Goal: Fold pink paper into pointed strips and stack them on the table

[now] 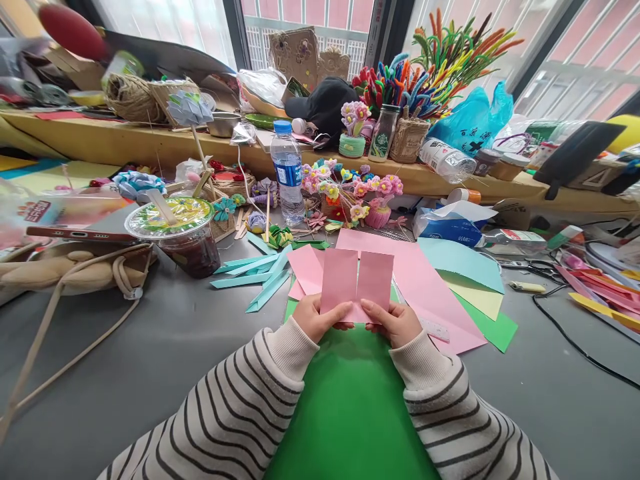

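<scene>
Both hands hold one pink paper piece [356, 280] upright above a green sheet [350, 400]. The piece is split down the middle into two flaps joined at the bottom. My left hand [316, 319] pinches its lower left edge and my right hand [395, 321] pinches its lower right edge. Behind it lie more pink sheets [425, 287], a light blue sheet [460, 261], a yellow one [477, 298] and another green one [495, 328]. A clear ruler [436, 329] rests on the pink sheet by my right hand.
Teal paper strips [255, 277] lie left of the sheets. A sealed drink cup [181, 235], a phone [75, 227] and a beige bag [70, 270] stand at the left. A water bottle [287, 172], pipe-cleaner flowers [350, 190], a tissue pack [450, 225] and scissors [530, 268] crowd the back.
</scene>
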`<state>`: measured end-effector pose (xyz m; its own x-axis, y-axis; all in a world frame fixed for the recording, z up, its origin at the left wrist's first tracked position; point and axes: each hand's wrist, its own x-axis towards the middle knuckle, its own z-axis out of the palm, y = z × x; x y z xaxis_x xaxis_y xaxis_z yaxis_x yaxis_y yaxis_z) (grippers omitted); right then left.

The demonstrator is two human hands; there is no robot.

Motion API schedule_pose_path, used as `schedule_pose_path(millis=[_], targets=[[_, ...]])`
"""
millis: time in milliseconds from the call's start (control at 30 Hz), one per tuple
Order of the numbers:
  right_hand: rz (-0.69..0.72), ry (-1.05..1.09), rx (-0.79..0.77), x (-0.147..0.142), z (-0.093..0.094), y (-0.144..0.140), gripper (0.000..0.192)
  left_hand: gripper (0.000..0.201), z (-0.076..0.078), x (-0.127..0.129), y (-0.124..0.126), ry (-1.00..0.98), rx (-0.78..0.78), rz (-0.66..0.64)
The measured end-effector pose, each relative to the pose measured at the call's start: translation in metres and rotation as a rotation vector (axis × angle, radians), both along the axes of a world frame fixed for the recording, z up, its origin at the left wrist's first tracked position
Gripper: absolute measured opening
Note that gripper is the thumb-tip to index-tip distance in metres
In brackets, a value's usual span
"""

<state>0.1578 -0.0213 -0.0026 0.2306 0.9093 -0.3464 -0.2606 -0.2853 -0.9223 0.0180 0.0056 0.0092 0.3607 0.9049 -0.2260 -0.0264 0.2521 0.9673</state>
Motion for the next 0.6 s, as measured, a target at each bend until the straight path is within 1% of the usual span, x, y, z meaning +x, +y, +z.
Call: schedule_pose_path(millis=[167,400,600], targets=[[-0.011,-0.041,0.014,-0.0017,0.0007,-0.0017,0.027,0.027,-0.0016,0.0013,-0.001,-0.035,-0.013,0.053],[-0.055,0.006,0.064,-0.0049,0.0014,-0.0033,0.024,0.024,0.0005,0.0017,-0.0015,-0.054,-0.039,0.046],[-0.041,-0.018,0.061,-0.0031,-0.0001,-0.0028,0.024,0.026,-0.002,0.0035,-0.0026,-0.044,-0.015,0.064]])
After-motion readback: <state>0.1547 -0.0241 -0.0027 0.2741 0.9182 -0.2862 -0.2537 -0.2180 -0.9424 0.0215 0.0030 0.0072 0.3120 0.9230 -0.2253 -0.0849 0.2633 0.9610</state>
